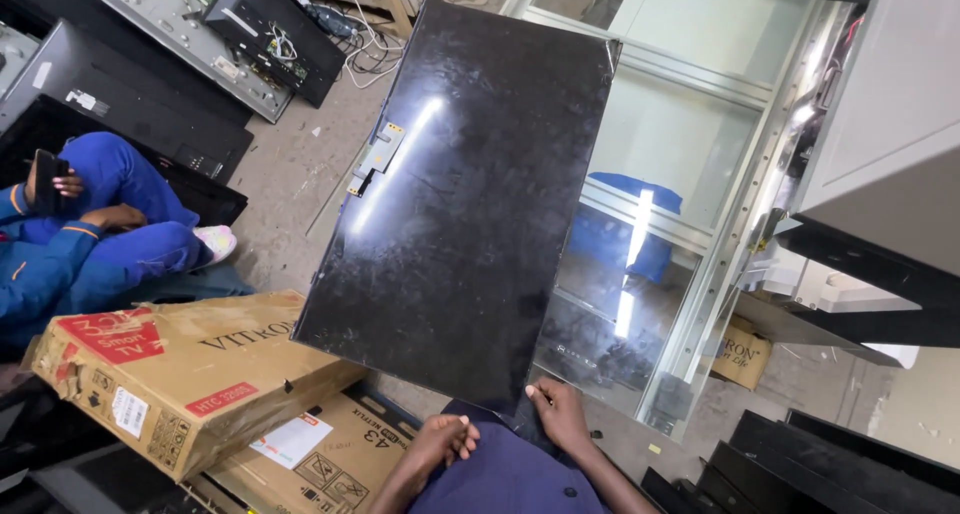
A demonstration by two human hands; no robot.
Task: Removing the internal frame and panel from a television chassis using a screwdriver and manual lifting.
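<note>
Large dark display panel [470, 189], glossy, tilted upright over a glass-topped frame [690, 144]; right hand [558, 414] closed on its lower edge; left hand [445, 439] loosely curled just below the panel, holding nothing. Cardboard boxes [190, 369] at left; seated person in blue [80, 234] beyond them

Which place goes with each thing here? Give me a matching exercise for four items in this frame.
Things:
1. dark display panel
2. right hand
3. long cardboard box
4. seated person in blue

Places:
A. at the far left, holding a phone
B. lower left, lying on another flat box
C. centre of the view, tilted, reflecting a ceiling light
D. at the bottom corner of the panel

Pairs: 1-C, 2-D, 3-B, 4-A
</note>
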